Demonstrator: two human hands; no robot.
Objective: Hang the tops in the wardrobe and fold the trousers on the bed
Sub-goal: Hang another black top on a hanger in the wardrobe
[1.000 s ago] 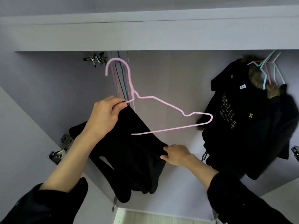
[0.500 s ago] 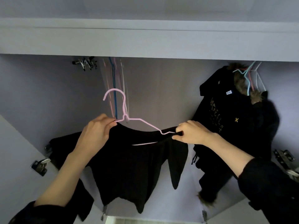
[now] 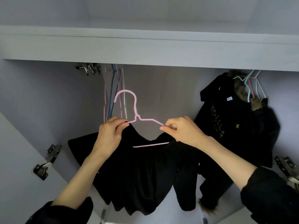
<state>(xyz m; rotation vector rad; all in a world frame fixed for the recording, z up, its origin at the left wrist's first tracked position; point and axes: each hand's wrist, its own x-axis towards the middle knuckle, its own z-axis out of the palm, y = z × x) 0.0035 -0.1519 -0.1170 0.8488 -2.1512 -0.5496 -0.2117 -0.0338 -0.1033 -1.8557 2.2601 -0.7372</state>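
Note:
A black top hangs on a pink wire hanger that I hold up inside the open wardrobe, its hook free in the air below the rail area. My left hand pinches the top's left shoulder together with the hanger's left arm. On the other side, my right hand pinches the right shoulder and the hanger's right arm. Only the hanger's hook, upper arms and a stretch of its bottom bar show; the rest is under the cloth.
Several empty thin hangers hang at the back left, next to metal clip hangers. A black fur-trimmed jacket hangs at the right with pale hangers. Door hinges flank the opening; a white shelf front runs above.
The top went from bunched under my left hand to spread across the hanger. My right hand rose from the lower cloth to the right shoulder, then slid inward along the hanger arm.

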